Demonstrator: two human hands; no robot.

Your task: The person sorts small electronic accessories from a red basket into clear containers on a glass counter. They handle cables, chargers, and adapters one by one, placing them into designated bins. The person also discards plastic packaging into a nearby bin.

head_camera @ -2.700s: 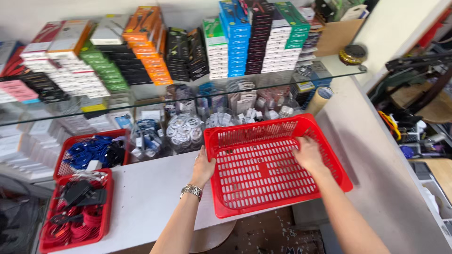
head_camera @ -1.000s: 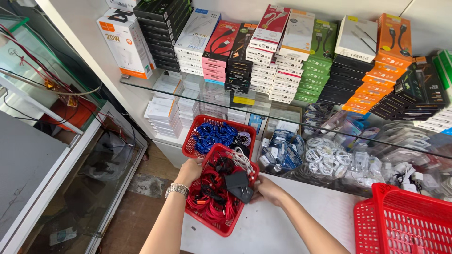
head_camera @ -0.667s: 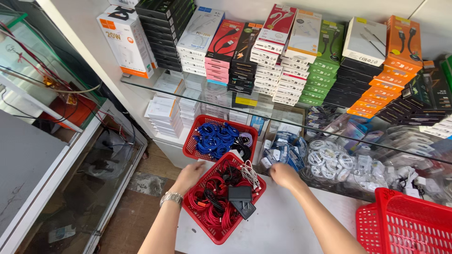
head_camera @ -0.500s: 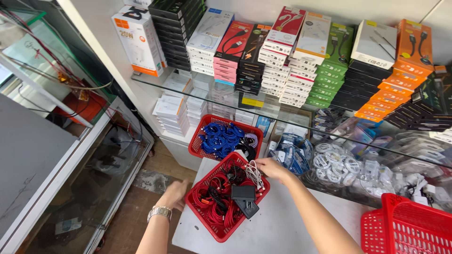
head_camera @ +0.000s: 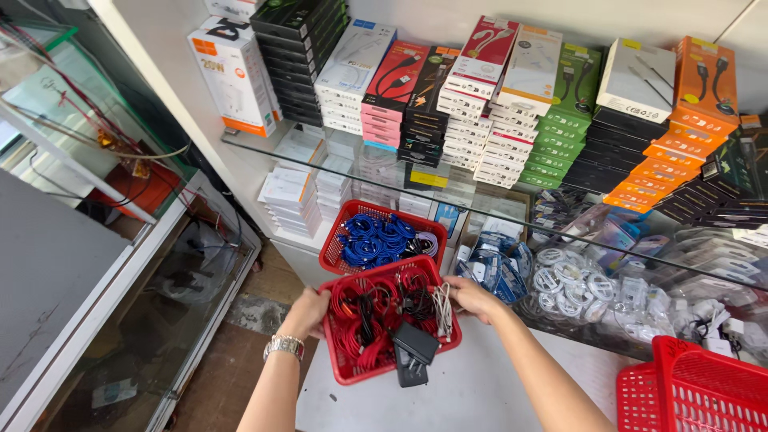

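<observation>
A small red plastic basket full of red coiled cables, a few white ones and a black charger block sits at the left end of a white counter. My left hand, with a metal watch on the wrist, grips the basket's left rim. My right hand grips its right rim. Just behind it stands a second red basket holding blue coiled cables.
A large empty red basket is at the lower right. Loose bagged white cables lie under a glass shelf stacked with coloured boxes. A glass display case and the floor lie to the left, beyond the counter edge.
I turned from the large red basket to the small one with red cables. My left hand dropped off its side half a second ago and is back on the left rim.
</observation>
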